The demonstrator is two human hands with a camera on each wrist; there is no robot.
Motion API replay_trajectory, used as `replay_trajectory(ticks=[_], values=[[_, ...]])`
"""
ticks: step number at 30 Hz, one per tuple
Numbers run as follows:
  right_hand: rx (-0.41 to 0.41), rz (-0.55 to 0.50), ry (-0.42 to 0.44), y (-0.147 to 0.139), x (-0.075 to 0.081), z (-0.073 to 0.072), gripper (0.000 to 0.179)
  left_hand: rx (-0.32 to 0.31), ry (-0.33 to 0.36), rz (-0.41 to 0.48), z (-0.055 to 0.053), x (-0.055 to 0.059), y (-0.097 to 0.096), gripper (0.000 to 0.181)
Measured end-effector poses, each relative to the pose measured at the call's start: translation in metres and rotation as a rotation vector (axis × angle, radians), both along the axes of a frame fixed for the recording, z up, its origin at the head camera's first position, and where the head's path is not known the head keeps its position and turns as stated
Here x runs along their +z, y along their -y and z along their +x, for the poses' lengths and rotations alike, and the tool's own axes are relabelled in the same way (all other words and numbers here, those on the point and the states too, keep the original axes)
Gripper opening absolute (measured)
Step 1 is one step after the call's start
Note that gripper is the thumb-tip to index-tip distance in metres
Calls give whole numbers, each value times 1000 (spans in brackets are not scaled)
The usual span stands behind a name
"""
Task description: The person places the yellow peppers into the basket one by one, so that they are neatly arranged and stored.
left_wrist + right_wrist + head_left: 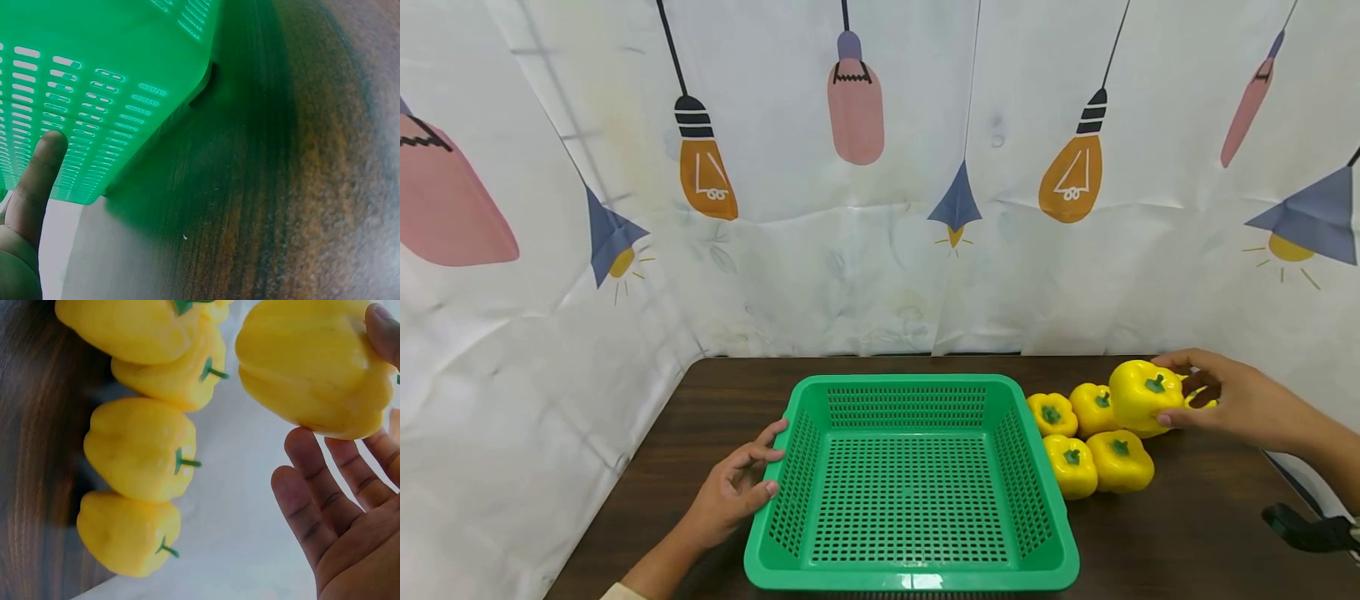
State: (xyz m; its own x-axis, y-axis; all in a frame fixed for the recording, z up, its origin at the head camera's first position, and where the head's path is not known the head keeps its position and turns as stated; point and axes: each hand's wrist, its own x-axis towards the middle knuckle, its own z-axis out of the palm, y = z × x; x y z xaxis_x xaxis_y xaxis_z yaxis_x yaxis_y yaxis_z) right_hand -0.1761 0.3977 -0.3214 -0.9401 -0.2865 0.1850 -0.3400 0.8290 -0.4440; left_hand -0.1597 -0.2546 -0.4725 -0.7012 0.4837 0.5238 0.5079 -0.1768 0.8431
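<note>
A yellow bell pepper (1142, 393) with a green stem is held by my right hand (1240, 398) above the other peppers. In the right wrist view, the thumb lies on one side of this pepper (312, 369) and the fingertips touch the other. A green perforated basket (910, 580) stands on the table with nothing inside it. My left hand (724, 497) rests at the basket's left side, fingers spread loosely along the rim. The left wrist view shows one finger (37, 175) against the slotted wall.
Several yellow bell peppers (1071, 467) sit in a cluster just right of the basket on the dark wooden table (1195, 533). A black curved object (1303, 529) juts in at the right edge. A patterned cloth (865, 275) hangs behind the table.
</note>
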Motion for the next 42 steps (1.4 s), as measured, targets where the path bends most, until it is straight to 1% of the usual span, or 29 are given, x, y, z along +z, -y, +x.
replay_trajectory(ticks=[6,12,16,22,31,42], values=[[9,10,13,10,4,-1,67,4,-1,-1,1,1,-1,38],[52,-13,-3,22,8,-2,63,-6,-17,2,1,2,-1,38],[88,-23,-11,29,9,-3,61,5,-13,0,1,2,-1,37],[104,-12,10,40,12,-6,62,7,-8,-1,1,2,-1,37],[162,-55,4,53,10,-11,61,9,8,-5,2,2,-1,36],[172,-34,36,67,11,-13,63,0,9,-1,1,1,0,37]])
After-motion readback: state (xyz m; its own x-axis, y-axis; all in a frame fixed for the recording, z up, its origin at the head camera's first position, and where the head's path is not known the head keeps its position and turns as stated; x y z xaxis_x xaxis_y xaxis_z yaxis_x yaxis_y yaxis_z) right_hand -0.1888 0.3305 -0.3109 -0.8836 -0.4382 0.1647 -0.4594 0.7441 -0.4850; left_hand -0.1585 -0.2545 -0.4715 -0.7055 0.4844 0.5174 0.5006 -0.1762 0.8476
